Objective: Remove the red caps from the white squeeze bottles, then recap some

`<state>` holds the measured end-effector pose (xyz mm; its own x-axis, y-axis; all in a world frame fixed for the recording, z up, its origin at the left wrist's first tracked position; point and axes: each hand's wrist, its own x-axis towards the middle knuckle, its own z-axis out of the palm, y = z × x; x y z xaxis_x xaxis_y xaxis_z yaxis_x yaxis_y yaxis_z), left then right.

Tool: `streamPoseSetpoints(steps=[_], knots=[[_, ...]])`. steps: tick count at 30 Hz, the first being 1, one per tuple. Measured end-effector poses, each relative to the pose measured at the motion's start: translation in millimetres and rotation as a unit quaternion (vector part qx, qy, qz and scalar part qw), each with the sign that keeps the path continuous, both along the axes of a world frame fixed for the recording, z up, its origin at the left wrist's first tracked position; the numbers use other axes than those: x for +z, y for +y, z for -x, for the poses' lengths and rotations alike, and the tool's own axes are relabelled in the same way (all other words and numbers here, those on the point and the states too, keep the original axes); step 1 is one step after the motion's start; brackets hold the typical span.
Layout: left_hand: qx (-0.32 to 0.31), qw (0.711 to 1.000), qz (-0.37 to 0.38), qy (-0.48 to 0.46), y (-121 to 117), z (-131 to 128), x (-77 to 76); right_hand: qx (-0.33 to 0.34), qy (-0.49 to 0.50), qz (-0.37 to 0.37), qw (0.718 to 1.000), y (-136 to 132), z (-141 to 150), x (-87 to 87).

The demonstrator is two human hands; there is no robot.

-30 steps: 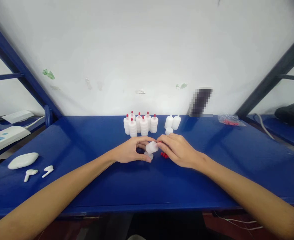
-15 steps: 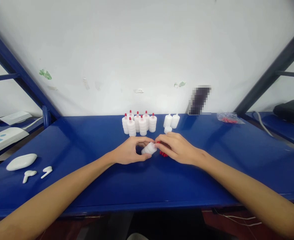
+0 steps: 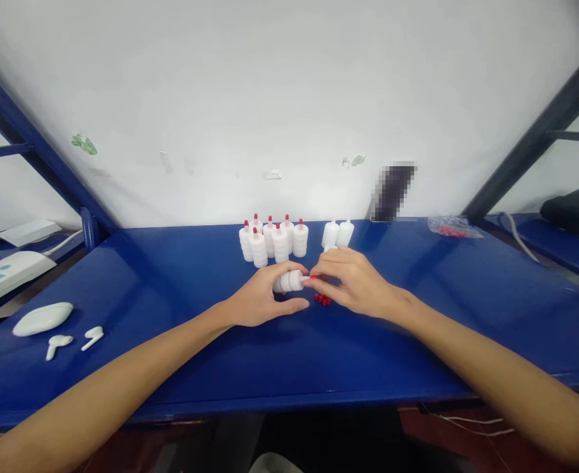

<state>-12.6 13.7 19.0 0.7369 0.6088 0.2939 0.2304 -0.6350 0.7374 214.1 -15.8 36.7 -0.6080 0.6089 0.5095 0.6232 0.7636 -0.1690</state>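
Note:
A white ribbed squeeze bottle point(image 3: 290, 281) lies tilted in my left hand point(image 3: 260, 299), its nozzle pointing right. The fingers curl round its far side, while the thumb stretches along the near side. My right hand point(image 3: 351, 279) pinches a small red cap point(image 3: 312, 277) at the nozzle tip; the fingers partly cover it. Below the right fingertips, several loose red caps point(image 3: 322, 299) lie in a small pile on the blue table point(image 3: 250, 364). Behind the left hand stand several bottles with red caps point(image 3: 280, 244). Uncapped white bottles point(image 3: 337, 234) stand behind the right hand, one partly hidden by it.
A clear plastic bag point(image 3: 453, 228) with red caps lies at the back right. At left are a white earbud case point(image 3: 43, 319), two earbuds point(image 3: 92, 337) and a power strip point(image 3: 11, 274). A white wall and blue frame posts border the table.
The bottle has turned closer to level, and its nozzle now meets a red cap in my right fingers. My right hand has lifted slightly, uncovering the cap pile. The left thumb has straightened.

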Motion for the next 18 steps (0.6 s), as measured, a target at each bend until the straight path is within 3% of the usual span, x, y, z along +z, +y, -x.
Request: streamPoseSetpoints(steps=[3,6,13,16,18], knots=[[0.023,0.999,-0.025,0.035,1.4,-2.9,-0.9,0.026,-0.017,0.032,0.999,-2.3,2.5,2.9],[0.021,0.994,-0.084,0.065,5.2,-5.8,-5.5,0.067,-0.006,0.119,0.991,-2.7,4.4,4.4],[0.05,0.965,-0.239,0.094,13.3,-1.6,-11.9,0.091,0.104,0.295,0.945,3.8,0.5,1.7],[0.094,0.952,-0.271,0.106,19.8,9.0,-10.6,0.033,0.205,0.263,0.942,13.5,-18.1,4.8],[0.113,0.955,-0.255,0.098,22.8,13.8,-9.4,-0.027,0.206,0.202,0.957,20.5,-33.0,8.4]])
